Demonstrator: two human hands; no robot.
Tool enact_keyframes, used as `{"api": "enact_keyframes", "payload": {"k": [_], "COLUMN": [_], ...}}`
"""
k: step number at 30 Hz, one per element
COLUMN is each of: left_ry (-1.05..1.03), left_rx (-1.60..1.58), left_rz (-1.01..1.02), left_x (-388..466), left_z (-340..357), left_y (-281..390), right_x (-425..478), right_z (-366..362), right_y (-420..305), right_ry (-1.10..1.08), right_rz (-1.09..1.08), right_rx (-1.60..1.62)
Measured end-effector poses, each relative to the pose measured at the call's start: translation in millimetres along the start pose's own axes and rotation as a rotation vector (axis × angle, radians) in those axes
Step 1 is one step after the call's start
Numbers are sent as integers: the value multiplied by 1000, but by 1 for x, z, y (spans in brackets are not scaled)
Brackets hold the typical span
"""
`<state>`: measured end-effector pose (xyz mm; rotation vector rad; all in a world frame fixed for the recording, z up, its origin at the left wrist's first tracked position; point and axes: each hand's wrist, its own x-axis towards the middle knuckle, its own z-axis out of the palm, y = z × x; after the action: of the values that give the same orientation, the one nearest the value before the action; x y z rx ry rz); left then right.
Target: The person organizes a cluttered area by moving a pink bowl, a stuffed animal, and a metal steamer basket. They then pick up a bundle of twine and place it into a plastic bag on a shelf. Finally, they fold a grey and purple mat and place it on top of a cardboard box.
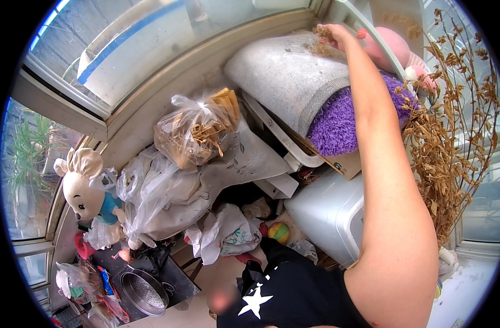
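Note:
My right hand (337, 36) reaches far out to the top of a rolled rug, its fingers closed on a clump of dry brown plant bits (324, 32). More dry crumbs (320, 49) lie under it on the rug's grey backing (283, 61). Purple shaggy pile (336, 123) shows inside the roll, partly behind my forearm. To the right of my arm, tall dried plant stems with withered leaves (438, 164) stand upright. A pink plush toy (387, 49) sits just beyond the wrist. My left hand is out of view.
A clear plastic bag of brown paper and dried stalks (196, 133) rests on a patterned cloth (254, 158). Below the rug is a grey plastic bin (326, 213). At left are a plush mouse (88, 184) and a steamer pot (145, 293) on a dark table (180, 283). Windows (143, 49) line the wall.

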<state>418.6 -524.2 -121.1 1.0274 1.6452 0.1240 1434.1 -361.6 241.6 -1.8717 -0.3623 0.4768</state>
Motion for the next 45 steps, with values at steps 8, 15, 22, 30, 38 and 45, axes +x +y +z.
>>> {"api": "enact_keyframes", "payload": {"k": [8, 15, 22, 30, 38, 45], "left_ry": [-48, -31, -46, -46, -50, 32], "left_rx": [7, -33, -2, -41, 35, 23], "left_rz": [22, 21, 19, 46, 14, 60], "left_x": [4, 12, 6, 7, 3, -11], "left_z": [-3, -2, -3, -6, -2, -13], "left_y": [3, -5, 0, -8, 9, 3], "right_x": [42, 72, 59, 37, 29, 26], "right_z": [-15, -31, -19, 16, 27, 28], "right_y": [23, 35, 35, 40, 22, 50], "right_ry": [139, 299, 193, -144, 184, -36], "right_rz": [-233, -176, -12, -157, -199, 9], "right_rx": [-202, -454, -775, -999, -1079, -969]}}
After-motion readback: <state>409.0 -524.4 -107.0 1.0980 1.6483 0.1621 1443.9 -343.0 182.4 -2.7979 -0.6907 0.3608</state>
